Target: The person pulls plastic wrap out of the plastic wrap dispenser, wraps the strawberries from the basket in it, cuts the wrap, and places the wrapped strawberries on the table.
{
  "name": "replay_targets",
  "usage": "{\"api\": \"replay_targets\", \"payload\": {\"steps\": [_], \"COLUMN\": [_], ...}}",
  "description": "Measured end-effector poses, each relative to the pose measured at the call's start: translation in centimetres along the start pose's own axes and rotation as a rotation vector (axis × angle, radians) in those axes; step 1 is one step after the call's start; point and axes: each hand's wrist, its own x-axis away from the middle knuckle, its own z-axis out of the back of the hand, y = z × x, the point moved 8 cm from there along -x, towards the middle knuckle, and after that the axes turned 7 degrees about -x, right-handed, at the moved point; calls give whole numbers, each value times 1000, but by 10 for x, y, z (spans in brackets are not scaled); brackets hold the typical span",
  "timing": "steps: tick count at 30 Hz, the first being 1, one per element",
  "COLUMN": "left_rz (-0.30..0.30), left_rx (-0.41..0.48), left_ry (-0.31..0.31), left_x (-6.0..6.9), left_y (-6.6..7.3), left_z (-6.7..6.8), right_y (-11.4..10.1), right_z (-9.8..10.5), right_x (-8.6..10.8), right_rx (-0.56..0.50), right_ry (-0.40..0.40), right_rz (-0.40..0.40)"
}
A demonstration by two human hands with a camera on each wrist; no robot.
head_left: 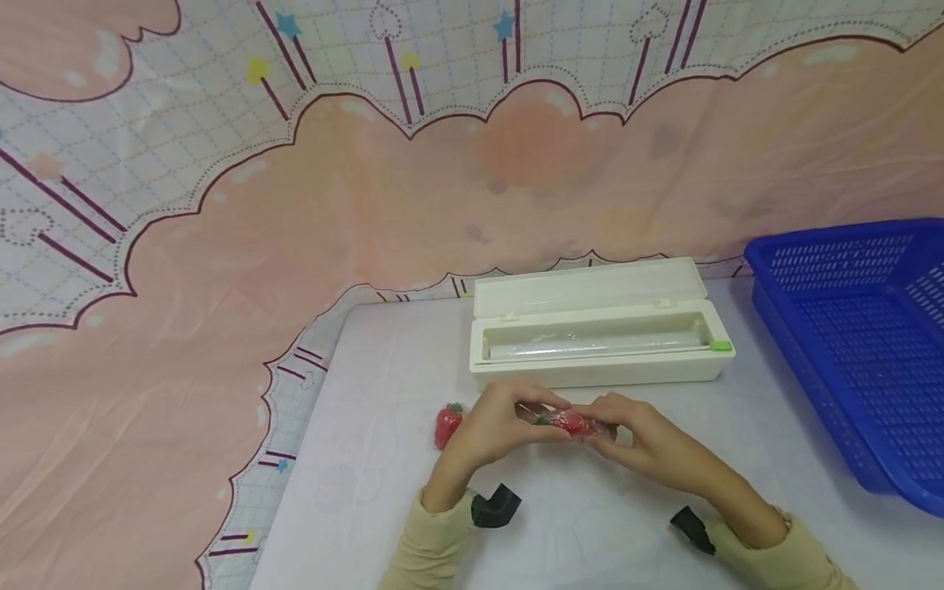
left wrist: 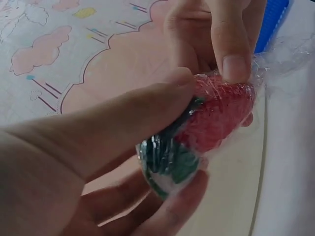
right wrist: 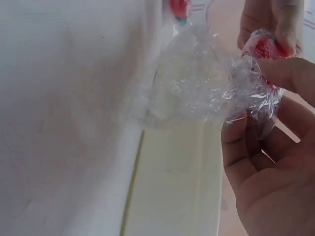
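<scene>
A red strawberry (left wrist: 216, 113) with green leaves, wrapped in clear cling film, is held between both hands above the table. My left hand (head_left: 503, 422) pinches its leafy end between thumb and fingers. The thumb and fingers of my right hand (head_left: 640, 433) grip the other end, where the film (right wrist: 197, 88) is bunched; a loose, crumpled sheet of it trails off in the right wrist view. Another strawberry (head_left: 447, 425) lies on the table just left of my left hand. Behind the hands stands a white cling film box (head_left: 601, 374), its lid raised and a roll of film inside.
A blue plastic basket (head_left: 811, 360) stands on the right side of the white table (head_left: 354, 459). A green piece (head_left: 720, 346) sits at the box's right front edge. Pink patterned cloth (head_left: 413, 205) hangs behind the table. Dark wrist-worn pieces (head_left: 496, 506) show at both sleeves.
</scene>
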Motion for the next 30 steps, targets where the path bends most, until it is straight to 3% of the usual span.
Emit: {"api": "replay_targets", "payload": {"steps": [6,13,18,23,30], "left_rz": [90,113,182,249,255], "left_rx": [8,49,86,115,228], "left_ry": [-5,-26,33,106,156], "left_x": [0,-4,-5,-5,-5], "left_y": [-4,-9,-14,-18,-19], "left_z": [-2,-16,-18,-15,-13], "right_y": [-4,-16,-24,-26,-24], "right_z": [7,22,29,32,29], "right_x": [-2,-3,-2,0,-1], "right_rx": [124,293,402,425,527], "right_ry": [55,229,314,326,254], "right_rz": [-6,113,212,252,266]}}
